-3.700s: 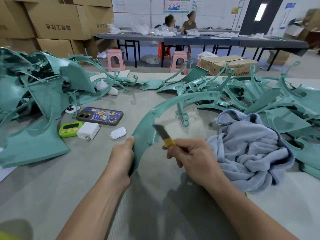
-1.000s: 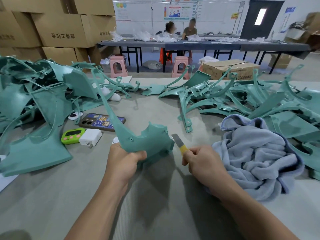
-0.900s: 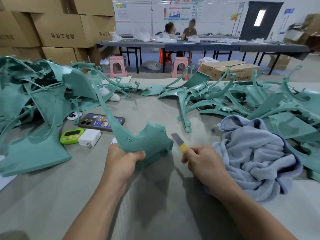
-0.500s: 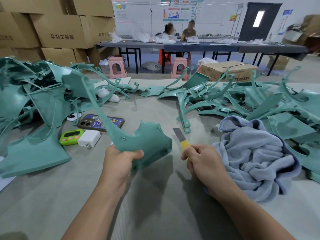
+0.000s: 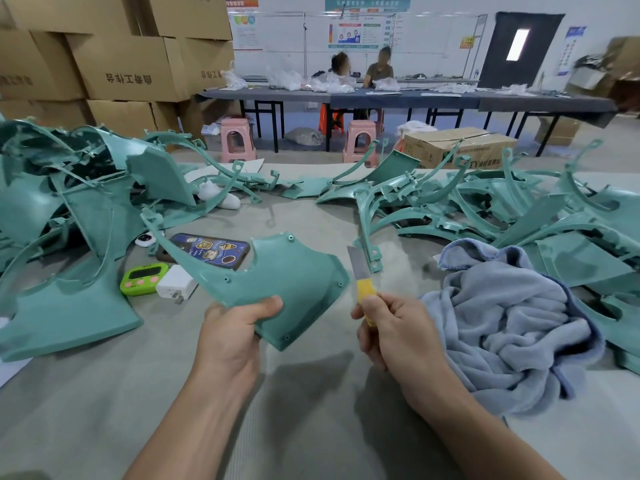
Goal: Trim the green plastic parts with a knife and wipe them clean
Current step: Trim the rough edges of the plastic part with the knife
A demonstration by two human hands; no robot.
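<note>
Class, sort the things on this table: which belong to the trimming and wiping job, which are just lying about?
For the job: green part, held by left hand; knife, in right hand; towel; heaps of green parts.
Lying about: phone, timer, charger.

The green part (image 5: 277, 271) is moulded plastic, smooth with a soft satin sheen; the knife (image 5: 358, 268) has a dull grey metal blade and a yellow plastic handle; the towel (image 5: 502, 323) is blue-grey terry cloth, nubby and matt; the table cover (image 5: 311, 427) looks matt, faintly ribbed; the phone case (image 5: 211, 249) is glossy; the charger (image 5: 176, 282) is smooth white plastic; the boxes (image 5: 121, 64) are matt brown cardboard.
</note>
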